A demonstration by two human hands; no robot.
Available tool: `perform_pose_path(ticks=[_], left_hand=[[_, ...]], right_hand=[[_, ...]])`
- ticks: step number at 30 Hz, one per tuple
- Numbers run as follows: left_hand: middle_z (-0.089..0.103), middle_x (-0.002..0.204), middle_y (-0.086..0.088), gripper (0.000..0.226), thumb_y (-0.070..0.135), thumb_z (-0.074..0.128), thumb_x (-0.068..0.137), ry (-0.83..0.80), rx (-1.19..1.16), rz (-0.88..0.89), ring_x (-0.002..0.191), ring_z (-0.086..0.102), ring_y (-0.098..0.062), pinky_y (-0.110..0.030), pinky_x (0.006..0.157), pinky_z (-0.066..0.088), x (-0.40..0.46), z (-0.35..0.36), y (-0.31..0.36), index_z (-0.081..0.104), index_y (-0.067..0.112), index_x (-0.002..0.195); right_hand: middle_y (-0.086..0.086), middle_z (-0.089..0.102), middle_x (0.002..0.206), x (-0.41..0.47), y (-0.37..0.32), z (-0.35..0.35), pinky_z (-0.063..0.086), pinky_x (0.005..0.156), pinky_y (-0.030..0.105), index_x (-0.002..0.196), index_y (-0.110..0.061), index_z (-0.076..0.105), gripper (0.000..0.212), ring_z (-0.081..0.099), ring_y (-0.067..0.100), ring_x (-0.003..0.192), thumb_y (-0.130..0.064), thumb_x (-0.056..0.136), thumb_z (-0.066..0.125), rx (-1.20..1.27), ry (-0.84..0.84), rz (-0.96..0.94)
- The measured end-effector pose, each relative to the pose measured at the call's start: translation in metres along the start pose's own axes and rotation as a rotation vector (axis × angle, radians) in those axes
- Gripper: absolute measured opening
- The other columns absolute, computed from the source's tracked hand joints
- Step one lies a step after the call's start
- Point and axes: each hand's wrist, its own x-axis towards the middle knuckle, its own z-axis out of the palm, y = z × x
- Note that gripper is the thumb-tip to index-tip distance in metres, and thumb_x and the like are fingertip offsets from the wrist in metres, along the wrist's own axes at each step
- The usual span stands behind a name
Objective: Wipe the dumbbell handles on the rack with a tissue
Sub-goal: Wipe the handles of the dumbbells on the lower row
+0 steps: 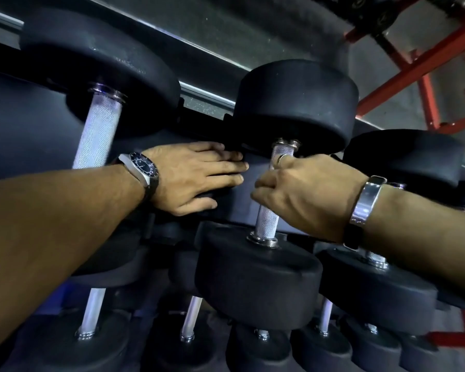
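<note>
Right hand (304,189) grip curled round the knurled handle (266,221) of the middle dumbbell (258,277) on the rack's upper tier (242,210); tissue not visible. Left hand (193,178), fingers straight and together, lies flat on the rack just left of that handle. More dumbbells (91,342) sit on the lower tier.

Both bare forearms are reaching forward from the lower corners, converging toward the middle. The left hand (196,178) is lying flat, palm down, its fingers (226,167) stretched straight and close together, thumb spread toward the body, a dark-faced watch (142,167) sitting on the wrist. The right hand (301,189) is curling round, knuckles up, its fingers (263,183) bent and wrapping inward, one wearing a ring (281,157). A wide silver cuff (367,201) is circling the right wrist.
</note>
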Motion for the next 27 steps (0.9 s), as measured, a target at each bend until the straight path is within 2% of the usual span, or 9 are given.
perform_pose_path(ticks=[2, 6, 10, 14, 17, 19, 22, 24, 27], left_hand=[[0.035, 0.158, -0.009, 0.064, 0.05, 0.037, 0.097, -0.01, 0.002, -0.005, 0.144, 0.036, -0.029, -0.046, 0.12, 0.024, 0.0, 0.0, 0.001, 0.044, 0.012, 0.148], [0.036, 0.158, -0.009, 0.063, 0.049, 0.036, 0.097, 0.0, -0.017, -0.005, 0.146, 0.032, -0.028, -0.045, 0.121, 0.023, 0.0, 0.0, 0.001, 0.044, 0.012, 0.148], [0.035, 0.159, -0.009, 0.064, 0.049, 0.038, 0.097, 0.0, -0.01, -0.008, 0.147, 0.031, -0.027, -0.046, 0.12, 0.024, -0.001, 0.001, 0.0, 0.043, 0.012, 0.149], [0.039, 0.156, -0.012, 0.062, 0.048, 0.04, 0.097, -0.005, -0.022, -0.003, 0.146, 0.032, -0.03, -0.048, 0.119, 0.027, 0.0, 0.0, -0.001, 0.043, 0.01, 0.147], [0.035, 0.158, -0.011, 0.064, 0.049, 0.036, 0.098, -0.032, -0.004, -0.009, 0.148, 0.03, -0.029, -0.047, 0.121, 0.023, -0.001, 0.0, 0.001, 0.042, 0.011, 0.149], [0.032, 0.16, -0.01, 0.066, 0.05, 0.033, 0.098, -0.052, 0.022, -0.004, 0.149, 0.027, -0.028, -0.046, 0.122, 0.02, -0.001, -0.001, 0.001, 0.04, 0.012, 0.151], [0.03, 0.161, -0.011, 0.066, 0.05, 0.033, 0.098, -0.071, 0.04, -0.001, 0.149, 0.027, -0.029, -0.046, 0.122, 0.018, -0.001, -0.002, 0.002, 0.039, 0.011, 0.152], [0.03, 0.161, -0.012, 0.066, 0.049, 0.034, 0.099, -0.077, 0.041, 0.003, 0.149, 0.027, -0.03, -0.047, 0.122, 0.018, -0.001, -0.002, 0.001, 0.038, 0.011, 0.152], [0.031, 0.16, -0.012, 0.066, 0.049, 0.034, 0.099, -0.064, 0.023, 0.0, 0.148, 0.028, -0.03, -0.046, 0.122, 0.018, -0.001, -0.002, 0.002, 0.033, 0.01, 0.152]], right_hand=[[0.001, 0.062, 0.089, -0.001, -0.006, 0.001, 0.046, 0.054, 0.033, 0.089, -0.017, 0.063, 0.046, 0.058, 0.03, 0.087, -0.019, 0.087, 0.017, -0.021, 0.023, 0.022], [-0.004, 0.059, 0.11, -0.002, -0.019, 0.001, 0.049, 0.07, 0.035, 0.109, -0.023, 0.059, 0.035, 0.052, 0.026, 0.106, -0.02, 0.099, 0.026, -0.034, -0.106, -0.152], [-0.002, 0.061, 0.091, 0.007, 0.004, -0.019, 0.025, 0.046, 0.026, 0.087, -0.021, 0.06, 0.043, 0.059, 0.027, 0.087, -0.019, 0.087, 0.017, -0.117, 0.093, 0.137], [0.002, 0.057, 0.084, 0.016, -0.009, -0.018, 0.005, 0.044, 0.025, 0.082, -0.02, 0.06, 0.046, 0.059, 0.026, 0.074, -0.014, 0.084, 0.014, -0.239, 0.082, 0.18], [0.004, 0.063, 0.096, 0.013, -0.033, -0.005, 0.021, 0.046, 0.028, 0.095, -0.02, 0.064, 0.042, 0.056, 0.027, 0.081, -0.01, 0.094, 0.023, -0.112, -0.015, 0.052], [0.005, 0.063, 0.101, 0.009, -0.045, -0.006, 0.037, 0.059, 0.034, 0.099, -0.02, 0.062, 0.033, 0.059, 0.03, 0.092, -0.016, 0.101, 0.029, 0.095, -0.113, 0.035], [0.005, 0.064, 0.102, 0.008, -0.034, -0.006, 0.054, 0.074, 0.038, 0.103, -0.023, 0.062, 0.022, 0.064, 0.03, 0.095, -0.026, 0.099, 0.04, 0.19, -0.12, 0.067], [0.003, 0.067, 0.096, 0.007, -0.026, -0.004, 0.055, 0.077, 0.039, 0.104, -0.026, 0.064, 0.017, 0.064, 0.027, 0.092, -0.035, 0.096, 0.051, 0.365, -0.059, 0.14], [-0.003, 0.07, 0.084, 0.004, -0.028, 0.007, 0.053, 0.078, 0.032, 0.108, -0.028, 0.066, 0.017, 0.068, 0.017, 0.084, -0.031, 0.093, 0.06, 0.784, 0.22, 0.375]])
